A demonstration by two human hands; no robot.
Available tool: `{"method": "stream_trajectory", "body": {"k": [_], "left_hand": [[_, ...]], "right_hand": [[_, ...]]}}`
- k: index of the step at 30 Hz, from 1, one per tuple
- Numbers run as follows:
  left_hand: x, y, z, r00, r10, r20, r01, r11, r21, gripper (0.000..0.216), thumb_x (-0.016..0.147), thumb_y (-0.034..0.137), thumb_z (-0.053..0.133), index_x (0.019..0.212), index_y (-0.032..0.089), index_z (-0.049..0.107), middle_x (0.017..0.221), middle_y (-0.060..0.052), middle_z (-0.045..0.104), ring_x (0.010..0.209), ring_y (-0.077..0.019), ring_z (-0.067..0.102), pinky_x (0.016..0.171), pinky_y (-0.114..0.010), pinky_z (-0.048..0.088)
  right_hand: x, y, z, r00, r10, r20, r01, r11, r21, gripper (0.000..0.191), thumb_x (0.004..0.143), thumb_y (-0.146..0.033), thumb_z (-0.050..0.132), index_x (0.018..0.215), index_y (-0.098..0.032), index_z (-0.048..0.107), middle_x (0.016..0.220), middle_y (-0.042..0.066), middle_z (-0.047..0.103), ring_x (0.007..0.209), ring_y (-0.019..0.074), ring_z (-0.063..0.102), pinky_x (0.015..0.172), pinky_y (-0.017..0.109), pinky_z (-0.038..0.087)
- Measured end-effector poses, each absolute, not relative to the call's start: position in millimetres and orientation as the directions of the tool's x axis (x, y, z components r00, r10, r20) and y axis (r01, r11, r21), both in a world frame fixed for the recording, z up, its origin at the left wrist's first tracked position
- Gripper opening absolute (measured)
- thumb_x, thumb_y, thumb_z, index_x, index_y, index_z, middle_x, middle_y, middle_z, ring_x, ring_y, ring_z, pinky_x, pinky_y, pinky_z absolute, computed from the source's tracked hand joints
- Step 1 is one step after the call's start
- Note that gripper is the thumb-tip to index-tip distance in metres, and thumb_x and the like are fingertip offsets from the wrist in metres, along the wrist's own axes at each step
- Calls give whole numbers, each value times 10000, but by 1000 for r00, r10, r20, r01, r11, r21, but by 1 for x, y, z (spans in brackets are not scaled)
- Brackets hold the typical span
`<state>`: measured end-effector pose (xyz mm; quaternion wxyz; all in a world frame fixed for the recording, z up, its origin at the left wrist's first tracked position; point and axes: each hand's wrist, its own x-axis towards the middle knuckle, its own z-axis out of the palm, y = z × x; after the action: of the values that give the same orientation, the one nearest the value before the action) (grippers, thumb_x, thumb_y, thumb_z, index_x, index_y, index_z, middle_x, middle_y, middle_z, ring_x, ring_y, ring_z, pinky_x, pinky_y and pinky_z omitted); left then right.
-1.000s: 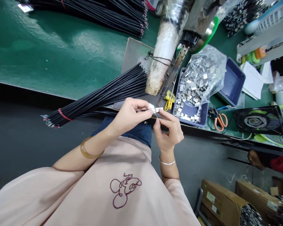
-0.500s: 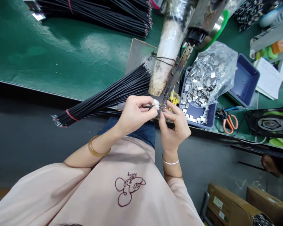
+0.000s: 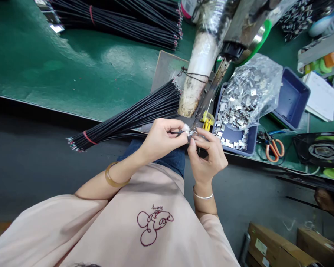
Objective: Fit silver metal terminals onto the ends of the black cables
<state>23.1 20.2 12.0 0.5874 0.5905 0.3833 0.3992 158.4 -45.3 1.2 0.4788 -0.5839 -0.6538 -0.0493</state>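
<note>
My left hand pinches a thin black cable near its end, with a white covering on a fingertip. Close against it, my right hand has thumb and fingers closed around a small metal connector at the cable's tip; its details are too small to make out. The two hands almost meet just below the lower end of a soldering iron. Left of them lies a bundle of black cables, tied with a red band.
A stained white tube hangs over the work spot. To the right, a blue tray holds loose metal connectors and a plastic bag of them. Orange-handled pliers lie beside it. More black cables lie at the back.
The whole view has shifted slightly, so things sit a little lower and to the right. Both hands stay together at the cable tip, with more of the metal piece showing between them.
</note>
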Motion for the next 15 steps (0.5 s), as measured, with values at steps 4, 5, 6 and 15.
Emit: {"method": "stream_trajectory", "body": {"k": [4, 5, 6, 15], "left_hand": [[23, 18, 12, 420, 907, -23, -13, 32, 999, 100, 726, 162, 606, 637, 122, 633, 579, 28, 481, 535, -59, 370, 481, -178, 298], [23, 18, 12, 421, 906, -30, -12, 39, 999, 92, 724, 160, 606, 647, 121, 638, 581, 28, 484, 536, -59, 367, 482, -181, 293], [23, 17, 12, 420, 907, -31, -13, 40, 999, 85, 722, 157, 606, 653, 122, 641, 580, 32, 480, 533, -57, 356, 480, -182, 282], [21, 16, 15, 417, 909, -8, -52, 33, 998, 120, 739, 156, 606, 621, 130, 608, 548, 51, 417, 514, -50, 296, 455, -184, 228]], "right_hand": [[162, -52, 2, 201, 744, 637, 755, 297, -584, 110, 885, -142, 658, 923, -243, 637, 1022, 23, 784, 821, 160, 774, 669, 282, 641], [163, -53, 3, 257, 728, 635, 713, 301, -633, 109, 901, -148, 640, 952, -244, 641, 957, 9, 780, 703, 137, 755, 573, 255, 611], [165, -53, 5, 326, 680, 657, 666, 328, -670, 99, 916, -168, 625, 975, -246, 644, 851, -16, 758, 566, 108, 700, 470, 230, 552], [166, -59, 12, 320, 667, 673, 732, 277, -623, 165, 901, -140, 650, 1028, -245, 651, 916, -6, 780, 800, 169, 782, 709, 318, 667]]}}
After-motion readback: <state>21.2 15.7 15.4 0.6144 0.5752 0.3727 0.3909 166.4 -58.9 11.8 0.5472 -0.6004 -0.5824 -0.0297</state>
